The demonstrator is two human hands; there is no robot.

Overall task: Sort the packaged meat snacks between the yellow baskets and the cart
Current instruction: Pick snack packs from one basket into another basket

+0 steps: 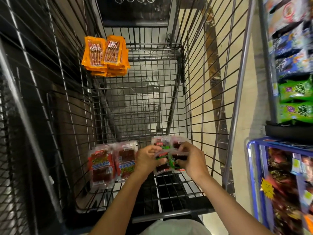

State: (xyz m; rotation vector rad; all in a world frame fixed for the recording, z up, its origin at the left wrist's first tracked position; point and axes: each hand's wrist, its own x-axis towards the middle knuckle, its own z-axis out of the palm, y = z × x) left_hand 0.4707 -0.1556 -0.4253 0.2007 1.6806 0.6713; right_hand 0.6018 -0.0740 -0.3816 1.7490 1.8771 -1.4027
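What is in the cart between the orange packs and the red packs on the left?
Only bare wire cart floor lies between the orange packs and the red packs, seen in the head view.

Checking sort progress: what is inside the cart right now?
Inside the cart: a stack of orange packs at the far left, red-labelled packs near left, and green-labelled packs gripped by the left hand and right hand. Anything under the stacks is covered.
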